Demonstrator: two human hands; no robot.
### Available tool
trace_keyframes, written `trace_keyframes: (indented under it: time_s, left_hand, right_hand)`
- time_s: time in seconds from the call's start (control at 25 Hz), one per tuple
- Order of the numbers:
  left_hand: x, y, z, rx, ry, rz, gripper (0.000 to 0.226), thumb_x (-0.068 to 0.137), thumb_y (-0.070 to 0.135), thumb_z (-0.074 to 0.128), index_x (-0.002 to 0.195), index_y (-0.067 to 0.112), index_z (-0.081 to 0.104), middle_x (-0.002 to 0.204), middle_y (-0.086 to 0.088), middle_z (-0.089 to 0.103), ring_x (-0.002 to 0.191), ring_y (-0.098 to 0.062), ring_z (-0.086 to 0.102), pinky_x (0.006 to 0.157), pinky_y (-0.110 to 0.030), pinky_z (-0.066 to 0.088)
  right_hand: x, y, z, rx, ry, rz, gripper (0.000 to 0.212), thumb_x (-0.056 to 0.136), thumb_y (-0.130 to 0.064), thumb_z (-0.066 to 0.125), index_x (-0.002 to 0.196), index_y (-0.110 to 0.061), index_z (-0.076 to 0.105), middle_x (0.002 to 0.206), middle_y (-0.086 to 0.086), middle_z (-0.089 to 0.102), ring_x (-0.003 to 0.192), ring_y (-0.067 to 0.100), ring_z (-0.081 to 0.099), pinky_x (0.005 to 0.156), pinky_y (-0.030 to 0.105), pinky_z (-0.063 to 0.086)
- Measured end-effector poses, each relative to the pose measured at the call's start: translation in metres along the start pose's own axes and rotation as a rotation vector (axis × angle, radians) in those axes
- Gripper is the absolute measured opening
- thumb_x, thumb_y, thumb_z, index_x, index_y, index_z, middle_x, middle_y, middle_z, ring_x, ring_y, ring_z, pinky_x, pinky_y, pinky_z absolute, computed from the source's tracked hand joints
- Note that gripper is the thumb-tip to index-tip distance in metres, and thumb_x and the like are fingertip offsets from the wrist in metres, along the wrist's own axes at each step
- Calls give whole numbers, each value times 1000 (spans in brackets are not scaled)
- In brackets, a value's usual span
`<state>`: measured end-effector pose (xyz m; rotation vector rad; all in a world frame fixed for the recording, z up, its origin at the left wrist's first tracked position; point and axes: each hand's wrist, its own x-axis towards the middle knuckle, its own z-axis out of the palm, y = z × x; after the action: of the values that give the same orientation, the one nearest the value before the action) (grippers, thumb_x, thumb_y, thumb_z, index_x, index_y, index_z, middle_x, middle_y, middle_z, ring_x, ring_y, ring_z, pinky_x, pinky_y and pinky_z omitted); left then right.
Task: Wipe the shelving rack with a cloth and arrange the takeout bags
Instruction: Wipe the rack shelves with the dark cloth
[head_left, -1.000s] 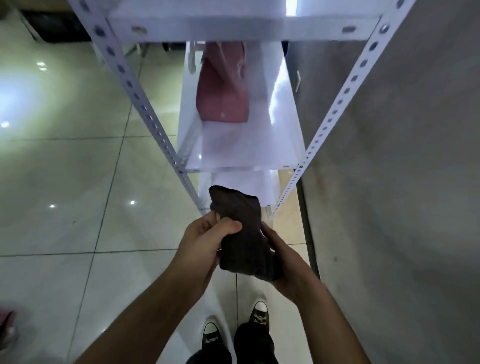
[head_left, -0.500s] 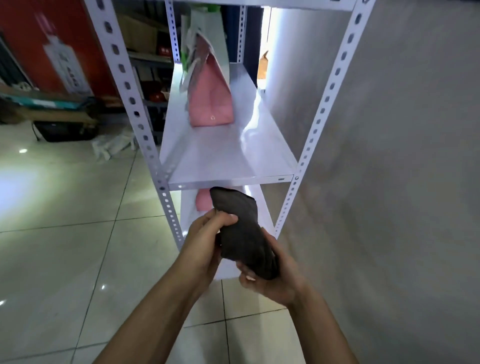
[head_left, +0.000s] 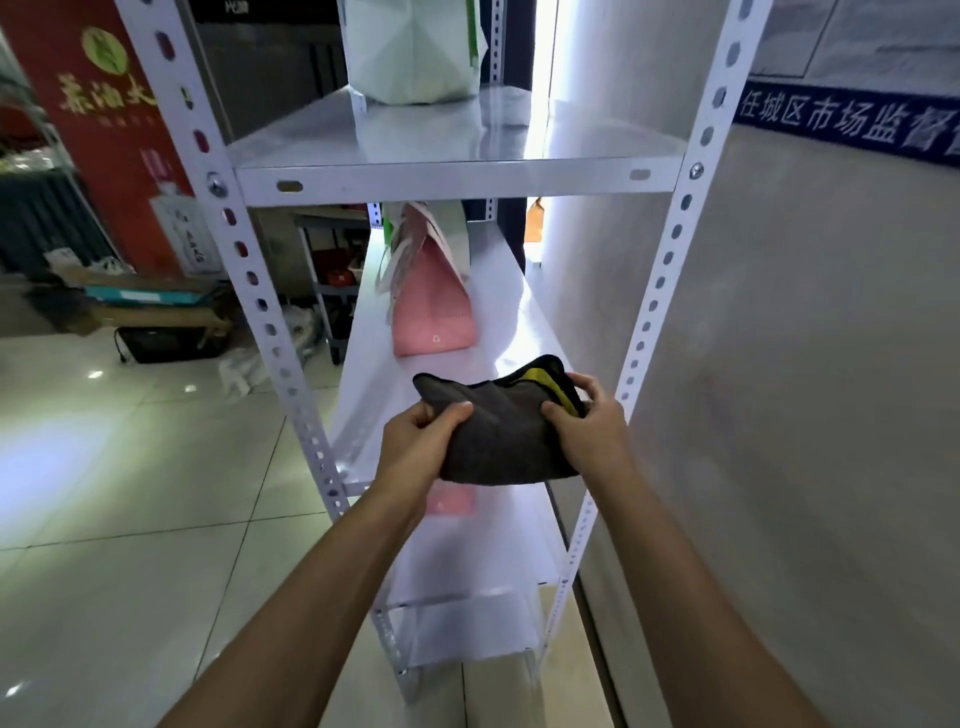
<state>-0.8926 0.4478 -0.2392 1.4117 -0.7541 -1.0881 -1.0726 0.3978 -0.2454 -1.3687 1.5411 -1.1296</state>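
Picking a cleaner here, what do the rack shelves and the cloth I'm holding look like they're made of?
Rack shelf: looks like white painted metal, glossy, reflecting light, with bolted perforated posts. Cloth: soft dark grey fabric, likely microfibre, folding limply, yellow on one side.

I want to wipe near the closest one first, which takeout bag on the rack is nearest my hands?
The pink paper takeout bag on the middle shelf; the white-and-green bag stands one shelf higher, farther back.

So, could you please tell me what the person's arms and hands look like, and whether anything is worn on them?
Both forearms are bare right to the bottom edge of the picture: no sleeves, gloves, watch or bracelet show. The left hand and right hand carry no visible rings or markings.
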Motion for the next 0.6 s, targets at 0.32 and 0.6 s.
trace_keyframes:
  time_s: [0.32,0.6]
  left_hand:
    - [72,-23,24,776,39,195,39,87,38,71,114,14,57,119,-6,61,104,-23,61,79,-27,48]
    - [77,-65,34,1328,-180,592,41,102,38,41,142,29,47,158,-2,35,141,-27,36,115,-40,28]
  right_hand:
    - [62,8,33,-838,210,-260,56,96,-10,61,146,-20,40,135,12,54,122,31,52,105,40,43]
    - [65,60,44,-992,-124,-168,48,107,-36,34,150,-15,39,152,10,46,139,29,42,114,40,35]
